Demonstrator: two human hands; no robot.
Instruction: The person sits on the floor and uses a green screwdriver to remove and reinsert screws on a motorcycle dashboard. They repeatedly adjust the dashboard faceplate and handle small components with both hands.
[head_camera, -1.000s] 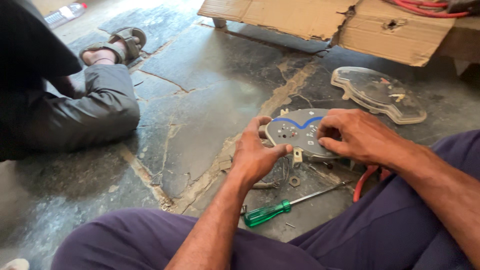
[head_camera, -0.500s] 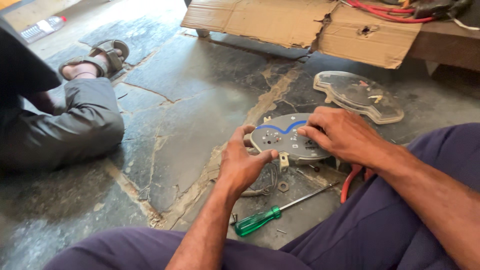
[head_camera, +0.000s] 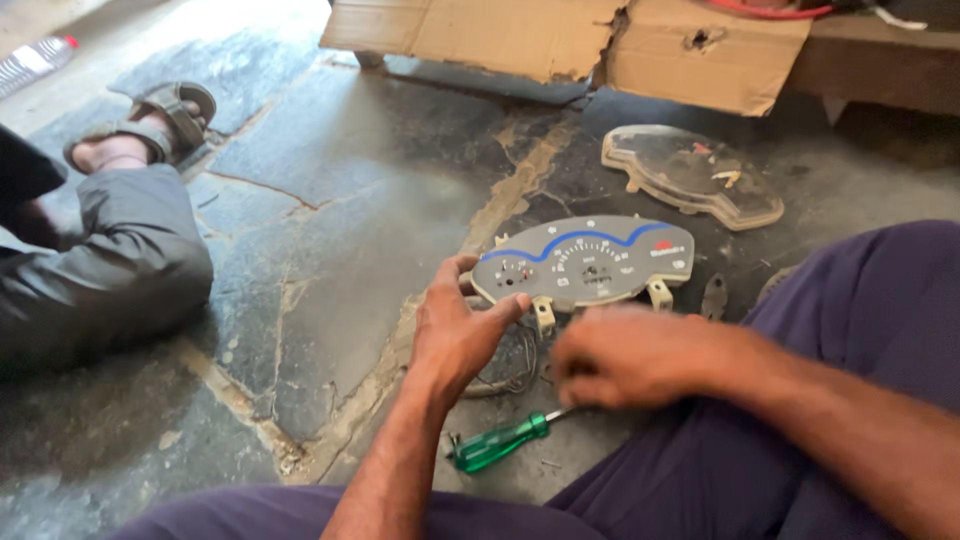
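i note the grey instrument cluster lying flat on the stone floor, long axis left to right, just beyond both hands; left hand, open, touches its near-left corner; right hand, loosely curled and blurred, hovers nearer the green screwdriver.

Soft daylight comes from the upper left, beyond the left hand, washing the stone floor pale there. Ground near the hands is dimmer, with faint shadows. The right hand is smeared by motion blur; the left is sharper.
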